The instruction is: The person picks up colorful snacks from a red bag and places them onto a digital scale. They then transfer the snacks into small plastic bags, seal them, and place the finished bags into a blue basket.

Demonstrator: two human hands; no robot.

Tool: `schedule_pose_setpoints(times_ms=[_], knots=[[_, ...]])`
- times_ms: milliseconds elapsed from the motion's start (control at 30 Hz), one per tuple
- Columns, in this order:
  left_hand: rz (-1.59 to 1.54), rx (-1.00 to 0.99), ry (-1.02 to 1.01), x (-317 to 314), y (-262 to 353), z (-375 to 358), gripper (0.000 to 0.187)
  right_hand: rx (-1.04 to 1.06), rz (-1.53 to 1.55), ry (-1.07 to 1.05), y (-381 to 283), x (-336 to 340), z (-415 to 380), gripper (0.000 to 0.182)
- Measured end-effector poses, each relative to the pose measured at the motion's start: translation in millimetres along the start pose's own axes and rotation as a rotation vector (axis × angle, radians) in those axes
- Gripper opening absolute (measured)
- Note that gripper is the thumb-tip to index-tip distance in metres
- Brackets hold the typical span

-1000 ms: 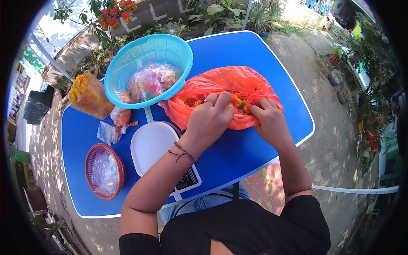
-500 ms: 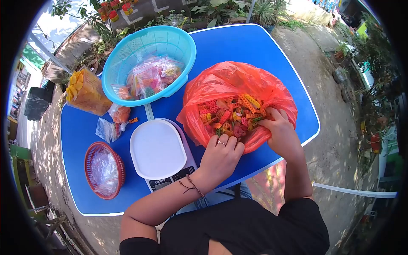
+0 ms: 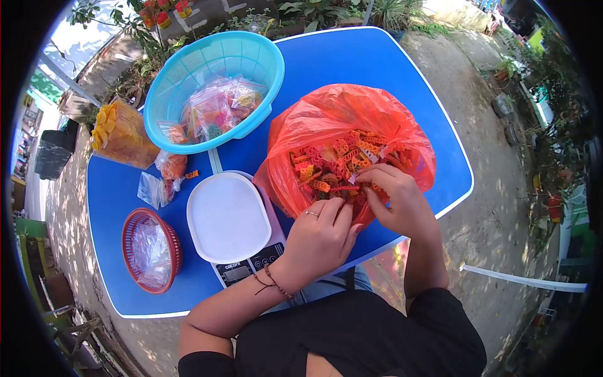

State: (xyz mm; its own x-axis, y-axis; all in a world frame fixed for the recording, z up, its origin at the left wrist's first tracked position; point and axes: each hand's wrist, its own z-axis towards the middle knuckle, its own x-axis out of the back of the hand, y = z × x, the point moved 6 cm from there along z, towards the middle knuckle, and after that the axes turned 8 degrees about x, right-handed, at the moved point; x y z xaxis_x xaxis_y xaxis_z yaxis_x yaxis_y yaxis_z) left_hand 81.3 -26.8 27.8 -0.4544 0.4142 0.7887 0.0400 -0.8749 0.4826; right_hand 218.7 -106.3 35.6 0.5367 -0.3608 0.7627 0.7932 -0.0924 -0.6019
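A large red plastic bag stands opened on the table, full of colourful wheel-shaped and twisted dry snacks. My left hand, with a ring on one finger, is closed on the bag's near rim; its fingertips are partly hidden. Over the near right part of the snacks is my right hand, thumb and forefinger apart, the fingertips among the pieces. A small pale bit lies at its forefinger. Left of the bag sits a digital kitchen scale with a white tray on top.
A turquoise basket at the back holds several filled clear packets. A small red basket holds clear plastic bags. At the left stand a big bag of yellow chips and smaller packets on the blue table.
My right hand has moved left from the bag's right side to over the snacks. My left hand stays at the near rim, slightly turned. The whole view has shifted a little.
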Motion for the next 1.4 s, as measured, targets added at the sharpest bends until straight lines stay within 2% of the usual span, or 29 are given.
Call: schedule_pose_setpoints(times_ms=[67,100,167,267,433,533,633,767,867,1067,1267,1400], knots=[[0.070,0.121,-0.068,-2,-14,0,0.026,0.006,-0.097,0.014,-1,-12,4,0.025],[0.105,0.181,-0.102,-3,-21,-1,0.025,-0.039,-0.123,-0.049,0,-15,1,0.025],[0.165,0.161,-0.071,-1,-24,-2,0.027,-0.126,-0.176,-0.179,2,-19,-7,0.024],[0.162,0.146,-0.076,-11,-27,-10,0.026,-0.263,-0.168,-0.220,8,-14,-23,0.024],[0.199,0.140,-0.215,-22,-20,-12,0.023,-0.157,-0.259,-0.112,2,-17,-27,0.022],[0.289,0.025,-0.291,-26,-15,-15,0.017,-0.130,-0.289,0.012,6,-25,-26,0.023],[0.258,0.000,-0.292,-25,-16,-17,0.015,-0.126,-0.291,0.071,4,-23,-24,0.025],[0.166,0.085,-0.157,-17,-23,-8,0.023,-0.090,-0.367,0.069,5,-27,-24,0.020],[0.123,0.159,-0.034,-3,-28,6,0.035,-0.107,-0.450,-0.009,3,-23,-25,0.015],[0.413,0.153,-0.005,-11,-36,24,0.032,-0.196,-0.412,-0.079,8,-17,-36,0.015],[0.300,0.114,-0.031,-9,-38,17,0.018,-0.164,-0.380,0.068,6,-15,-33,0.031],[0.225,0.077,-0.061,-5,-34,6,0.014,-0.206,-0.250,0.203,6,-9,-28,0.030]])
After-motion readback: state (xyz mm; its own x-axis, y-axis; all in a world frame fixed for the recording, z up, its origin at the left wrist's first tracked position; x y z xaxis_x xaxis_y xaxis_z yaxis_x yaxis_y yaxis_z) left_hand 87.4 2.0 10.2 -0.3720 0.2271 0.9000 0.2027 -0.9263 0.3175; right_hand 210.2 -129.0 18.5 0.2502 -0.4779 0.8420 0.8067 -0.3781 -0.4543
